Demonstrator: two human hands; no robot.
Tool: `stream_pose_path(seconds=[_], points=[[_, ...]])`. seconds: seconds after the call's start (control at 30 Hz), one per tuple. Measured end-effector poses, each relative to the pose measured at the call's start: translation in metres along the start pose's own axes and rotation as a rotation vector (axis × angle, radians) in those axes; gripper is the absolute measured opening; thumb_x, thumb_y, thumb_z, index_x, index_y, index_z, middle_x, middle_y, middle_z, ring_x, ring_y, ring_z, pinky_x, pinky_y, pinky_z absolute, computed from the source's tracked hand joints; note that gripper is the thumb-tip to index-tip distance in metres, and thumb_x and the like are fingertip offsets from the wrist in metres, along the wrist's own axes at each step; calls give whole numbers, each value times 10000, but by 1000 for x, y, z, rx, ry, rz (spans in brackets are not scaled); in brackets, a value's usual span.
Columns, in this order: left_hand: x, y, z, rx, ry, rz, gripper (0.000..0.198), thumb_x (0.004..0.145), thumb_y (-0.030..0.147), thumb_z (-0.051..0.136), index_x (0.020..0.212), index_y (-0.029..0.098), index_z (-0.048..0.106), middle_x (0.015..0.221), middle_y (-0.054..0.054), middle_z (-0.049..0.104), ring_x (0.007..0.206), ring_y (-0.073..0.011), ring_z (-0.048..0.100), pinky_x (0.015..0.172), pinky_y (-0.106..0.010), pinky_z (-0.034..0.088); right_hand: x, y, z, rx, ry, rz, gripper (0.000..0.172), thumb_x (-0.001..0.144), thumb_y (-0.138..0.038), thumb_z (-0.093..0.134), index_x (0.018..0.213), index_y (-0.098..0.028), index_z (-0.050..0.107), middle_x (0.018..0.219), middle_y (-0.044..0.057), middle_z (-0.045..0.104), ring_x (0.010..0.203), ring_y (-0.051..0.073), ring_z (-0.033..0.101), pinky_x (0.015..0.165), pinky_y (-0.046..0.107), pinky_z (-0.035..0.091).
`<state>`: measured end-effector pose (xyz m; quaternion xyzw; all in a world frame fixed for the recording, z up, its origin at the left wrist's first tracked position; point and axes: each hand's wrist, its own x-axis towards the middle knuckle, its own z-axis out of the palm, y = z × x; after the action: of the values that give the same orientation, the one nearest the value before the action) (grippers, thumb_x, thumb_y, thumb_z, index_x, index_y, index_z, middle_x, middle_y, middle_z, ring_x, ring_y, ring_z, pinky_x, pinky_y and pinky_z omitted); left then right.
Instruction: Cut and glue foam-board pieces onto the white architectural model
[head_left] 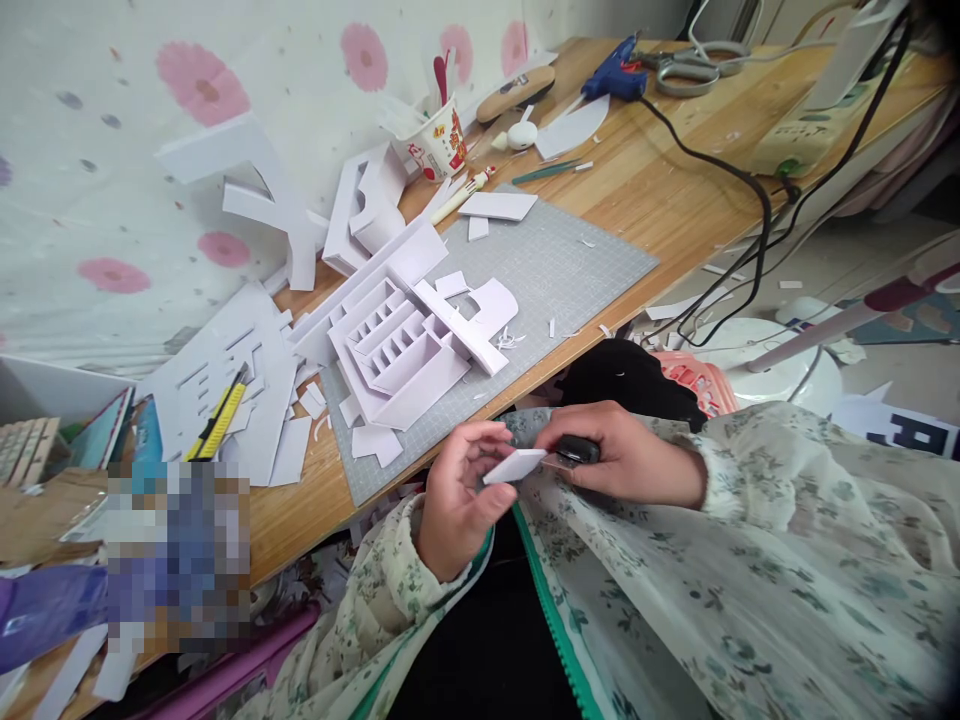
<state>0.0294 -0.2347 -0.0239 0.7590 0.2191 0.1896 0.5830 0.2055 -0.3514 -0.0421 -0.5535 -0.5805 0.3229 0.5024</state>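
My left hand [465, 490] is closed on a small flat white foam-board piece [514, 466], pinched between thumb and fingers above my lap. Close by on the right, my right hand [615, 455] grips a small black rounded object [577, 449]; its kind is not clear, and my fingers hide part of it. The right fingertips are near the far end of the white piece. In front of my hands, a white foam-board model [401, 350] with several narrow compartments rests on a grey cutting mat [577, 240].
A yellow utility knife [217, 415] lies on white cut-out sheets [191, 345] at left. Scraps litter the mat. Farther back are a paper cup [439, 140], a blue glue gun [616, 70] and grey scissors [686, 72]. A black cable [761, 190] hangs over the table's right edge.
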Motion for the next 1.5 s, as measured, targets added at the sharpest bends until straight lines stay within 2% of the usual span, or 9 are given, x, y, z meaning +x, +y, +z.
stream_pose_path(seconds=[0.07,0.2,0.3,0.4,0.47,0.53,0.67,1.0,1.5], points=[[0,-3,-1,-195,-58,-74,507,833,570,552,1160,183,555,1041,-114,645,953,-238,629,839,-388,523,0,1,-4,-111,2,-86,121,815,-169,575,899,-150,660,779,43,640,703,135,571,659,242,430],[0,-6,0,-295,-192,-210,449,813,475,643,1155,189,593,1123,-117,661,1033,-256,631,920,-419,502,0,1,-9,-286,1,-173,173,838,-129,524,931,-161,665,757,38,612,678,130,550,622,241,401],[2,-6,-1,-362,-309,-261,540,768,479,699,1216,203,577,1161,-113,658,1108,-272,606,979,-431,468,2,4,-9,-312,19,-250,155,864,-169,530,929,-163,671,721,29,596,649,124,533,595,237,387],[3,-6,-2,-331,-410,-318,639,695,464,772,1237,194,567,1191,-115,637,1116,-279,591,980,-415,458,1,9,-7,-258,62,-308,159,863,-179,551,978,-171,661,748,29,610,660,119,548,599,225,403],[3,-5,-2,-270,-367,-318,666,639,444,817,1201,186,570,1174,-109,627,1059,-260,597,934,-378,473,-1,13,-4,-228,117,-277,239,831,-146,561,1058,-170,633,813,41,637,701,123,577,626,220,429],[2,-5,-1,-182,-251,-265,674,591,430,849,1151,185,567,1110,-87,620,978,-223,591,866,-329,481,-3,14,-1,-260,149,-211,281,797,-125,562,1068,-169,618,832,41,655,718,131,597,644,225,440],[0,-3,2,-16,-103,-158,630,562,421,858,1055,185,545,950,-39,589,836,-169,549,745,-274,455,-5,12,6,-378,72,-137,162,775,-129,542,899,-178,632,758,21,654,681,138,598,639,234,420],[-1,-1,3,200,-29,-106,593,571,495,816,981,199,508,852,-16,557,754,-163,521,666,-275,428,-3,9,9,-471,48,-103,158,719,-120,531,824,-181,632,742,12,658,664,143,592,627,237,390],[-3,1,5,231,7,-85,601,555,537,805,948,205,494,817,-10,547,723,-160,513,667,-285,426,-3,9,10,-497,64,-52,199,684,-111,523,833,-181,633,752,13,661,670,151,588,631,244,383]])
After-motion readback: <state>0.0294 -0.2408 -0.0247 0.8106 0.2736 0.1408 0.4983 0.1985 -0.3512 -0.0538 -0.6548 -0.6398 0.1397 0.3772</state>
